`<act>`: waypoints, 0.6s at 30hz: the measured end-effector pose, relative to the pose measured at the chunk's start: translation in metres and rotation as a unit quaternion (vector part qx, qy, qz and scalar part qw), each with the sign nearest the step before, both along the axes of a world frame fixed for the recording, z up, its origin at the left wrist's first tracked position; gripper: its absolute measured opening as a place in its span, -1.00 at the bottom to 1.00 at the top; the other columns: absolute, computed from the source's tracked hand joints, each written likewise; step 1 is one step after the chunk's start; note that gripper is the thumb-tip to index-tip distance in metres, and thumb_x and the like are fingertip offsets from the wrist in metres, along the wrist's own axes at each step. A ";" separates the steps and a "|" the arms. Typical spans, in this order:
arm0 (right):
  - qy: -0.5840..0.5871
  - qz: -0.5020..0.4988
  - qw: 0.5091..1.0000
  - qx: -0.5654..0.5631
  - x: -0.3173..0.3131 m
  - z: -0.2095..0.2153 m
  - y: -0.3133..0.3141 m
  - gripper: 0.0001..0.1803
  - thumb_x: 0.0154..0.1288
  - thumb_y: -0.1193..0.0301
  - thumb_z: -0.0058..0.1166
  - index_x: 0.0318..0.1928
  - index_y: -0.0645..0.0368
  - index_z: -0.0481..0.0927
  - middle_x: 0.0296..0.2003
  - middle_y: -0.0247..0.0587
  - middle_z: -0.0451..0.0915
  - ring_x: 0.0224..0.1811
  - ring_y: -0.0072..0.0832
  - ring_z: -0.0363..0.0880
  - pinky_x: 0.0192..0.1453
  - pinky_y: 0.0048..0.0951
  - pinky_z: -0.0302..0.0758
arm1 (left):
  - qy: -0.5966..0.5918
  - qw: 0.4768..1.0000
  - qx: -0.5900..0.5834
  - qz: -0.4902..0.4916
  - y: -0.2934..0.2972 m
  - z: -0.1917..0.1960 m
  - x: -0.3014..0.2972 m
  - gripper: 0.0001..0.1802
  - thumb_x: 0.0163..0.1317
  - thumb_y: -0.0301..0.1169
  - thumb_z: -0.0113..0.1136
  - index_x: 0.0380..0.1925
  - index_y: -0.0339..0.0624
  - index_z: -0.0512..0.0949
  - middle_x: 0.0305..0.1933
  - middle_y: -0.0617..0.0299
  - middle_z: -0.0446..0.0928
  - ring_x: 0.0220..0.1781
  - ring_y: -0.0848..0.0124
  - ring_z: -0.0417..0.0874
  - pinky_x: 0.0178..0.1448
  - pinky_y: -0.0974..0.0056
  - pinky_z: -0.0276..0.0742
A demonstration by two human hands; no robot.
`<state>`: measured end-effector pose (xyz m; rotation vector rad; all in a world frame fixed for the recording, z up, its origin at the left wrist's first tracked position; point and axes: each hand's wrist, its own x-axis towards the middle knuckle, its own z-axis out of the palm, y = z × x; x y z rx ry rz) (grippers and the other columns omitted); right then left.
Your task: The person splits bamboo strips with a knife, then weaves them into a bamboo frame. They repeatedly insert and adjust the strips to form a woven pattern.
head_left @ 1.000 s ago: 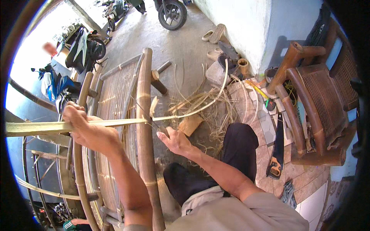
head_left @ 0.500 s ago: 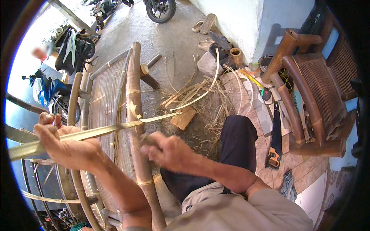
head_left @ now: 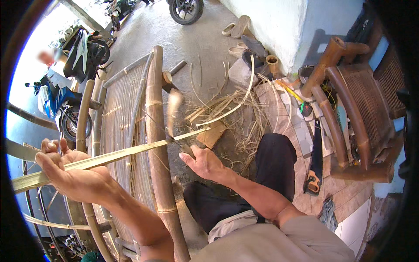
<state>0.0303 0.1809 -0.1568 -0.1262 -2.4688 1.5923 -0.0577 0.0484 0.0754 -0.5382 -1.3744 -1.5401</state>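
Observation:
A long pale bamboo strip (head_left: 126, 153) runs across the bamboo bench (head_left: 154, 100), its free end pointing right over the floor. My left hand (head_left: 72, 168) is palm up on the left, with the strip lying across it and the thumb and fingers closed about it. My right hand (head_left: 203, 161) grips a knife (head_left: 176, 144), its handle mostly hidden in the fist. The thin dark blade crosses the strip just right of the bench's thick rail. A blurred pale shaving (head_left: 173, 107) stands up beside the blade.
Bamboo shavings (head_left: 235, 111) and a wood block (head_left: 211, 135) lie on the floor ahead. On the right are a hand saw (head_left: 313, 161), a tape measure (head_left: 305, 108) and a brown bamboo chair (head_left: 362, 109). Sandals (head_left: 240, 27) and motorbikes (head_left: 56, 98) stand farther off.
My right hand has moved right along the strip with the knife. A shaving now rises by the blade, and the strip's curled-up piece no longer shows. My left hand has shifted slightly.

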 end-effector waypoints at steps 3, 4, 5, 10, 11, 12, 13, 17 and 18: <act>0.128 0.083 0.982 -0.112 0.004 -0.015 -0.009 -0.44 0.43 -0.09 0.05 -0.23 0.25 0.54 -0.49 0.28 0.59 -0.36 0.24 0.65 -0.26 0.09 0.55 | 0.013 0.999 0.030 0.001 0.001 -0.001 0.002 -0.69 0.53 -0.18 0.03 -0.46 0.09 0.34 -0.19 0.31 0.46 0.07 0.44 0.41 0.22 0.12 0.29; 0.043 0.011 0.998 -0.049 0.002 -0.025 -0.007 -0.41 0.44 -0.11 0.03 -0.23 0.27 0.53 -0.50 0.29 0.59 -0.34 0.26 0.65 -0.25 0.10 0.55 | 0.011 1.000 0.025 0.005 0.001 0.000 0.003 -0.68 0.53 -0.18 0.03 -0.46 0.10 0.34 -0.19 0.31 0.45 0.07 0.43 0.41 0.22 0.12 0.29; -0.039 -0.012 0.999 0.006 0.004 -0.036 -0.009 -0.38 0.45 -0.13 0.00 -0.24 0.29 0.52 -0.50 0.31 0.59 -0.33 0.27 0.65 -0.24 0.11 0.55 | -0.007 1.000 0.011 0.008 0.000 0.000 0.005 -0.69 0.54 -0.18 0.02 -0.46 0.09 0.35 -0.17 0.31 0.47 0.06 0.44 0.41 0.22 0.13 0.29; -0.081 -0.015 0.995 -0.050 -0.002 -0.069 -0.010 -0.37 0.46 -0.12 -0.01 -0.24 0.33 0.51 -0.52 0.34 0.58 -0.33 0.28 0.65 -0.27 0.13 0.54 | -0.034 0.999 0.015 0.035 -0.008 0.018 -0.003 -0.74 0.52 -0.22 0.03 -0.38 -0.03 0.45 -0.18 0.23 0.53 0.00 0.42 0.46 0.21 0.14 0.31; -0.056 -0.028 0.997 -0.050 -0.003 -0.068 -0.010 -0.37 0.47 -0.12 -0.02 -0.24 0.34 0.51 -0.53 0.35 0.57 -0.34 0.28 0.65 -0.28 0.13 0.53 | -0.011 0.998 0.020 0.059 -0.009 0.019 -0.008 -0.75 0.51 -0.22 0.04 -0.36 -0.06 0.47 -0.19 0.22 0.54 -0.01 0.41 0.47 0.21 0.13 0.32; -0.085 -0.023 0.995 -0.038 -0.002 -0.064 -0.013 -0.37 0.47 -0.11 -0.01 -0.22 0.35 0.51 -0.54 0.33 0.57 -0.33 0.26 0.65 -0.29 0.08 0.55 | -0.031 0.997 0.024 0.064 -0.008 0.014 -0.012 -0.76 0.49 -0.24 0.06 -0.29 -0.17 0.51 -0.21 0.17 0.56 0.00 0.37 0.51 0.23 0.12 0.37; -0.082 0.006 0.995 -0.060 -0.002 -0.059 -0.013 -0.38 0.47 -0.10 -0.01 -0.21 0.35 0.52 -0.53 0.32 0.58 -0.33 0.25 0.66 -0.29 0.07 0.55 | -0.020 0.998 0.022 0.059 -0.011 0.013 -0.014 -0.76 0.48 -0.25 0.06 -0.28 -0.18 0.52 -0.21 0.16 0.56 -0.01 0.36 0.53 0.24 0.11 0.38; 0.076 0.019 0.988 -0.130 -0.001 -0.033 -0.011 -0.42 0.46 -0.07 0.02 -0.18 0.31 0.54 -0.48 0.28 0.61 -0.33 0.20 0.67 -0.29 0.06 0.57 | 0.022 1.000 -0.004 0.016 -0.019 0.009 -0.025 -0.78 0.46 -0.26 0.07 -0.27 -0.17 0.53 -0.21 0.14 0.55 0.00 0.36 0.54 0.27 0.03 0.38; 0.089 0.002 0.991 -0.096 -0.004 -0.030 -0.008 -0.43 0.46 -0.06 0.03 -0.19 0.31 0.55 -0.47 0.28 0.61 -0.33 0.20 0.67 -0.29 0.07 0.57 | 0.026 1.000 -0.009 0.002 -0.023 0.010 -0.026 -0.78 0.46 -0.25 0.07 -0.27 -0.17 0.53 -0.22 0.14 0.54 0.00 0.36 0.54 0.28 0.01 0.38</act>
